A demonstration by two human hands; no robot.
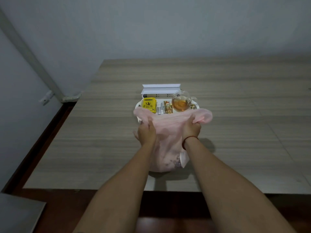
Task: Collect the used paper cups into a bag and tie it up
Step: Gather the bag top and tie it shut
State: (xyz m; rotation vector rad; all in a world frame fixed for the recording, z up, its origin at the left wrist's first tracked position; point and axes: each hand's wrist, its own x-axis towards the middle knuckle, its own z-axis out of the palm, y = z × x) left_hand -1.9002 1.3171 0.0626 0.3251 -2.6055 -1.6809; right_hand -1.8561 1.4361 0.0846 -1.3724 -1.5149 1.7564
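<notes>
A thin pink plastic bag [168, 128] rests on the wooden table [235, 132] in front of me. Its bottom bulges with white paper cups [182, 158] showing faintly through the film. My left hand [146, 132] grips the bag's upper left edge. My right hand [191, 127] grips the upper right edge, with a red string round its wrist. The top of the bag is stretched wide between both hands, its two corners flaring outward. How many cups are inside I cannot tell.
Just behind the bag stands a white tray [138, 105] with a yellow tea packet [149, 105], small sachets [165, 107] and a glass teapot [181, 102] of amber tea. A white box [160, 89] sits behind the tray. The wall runs along the table's far side.
</notes>
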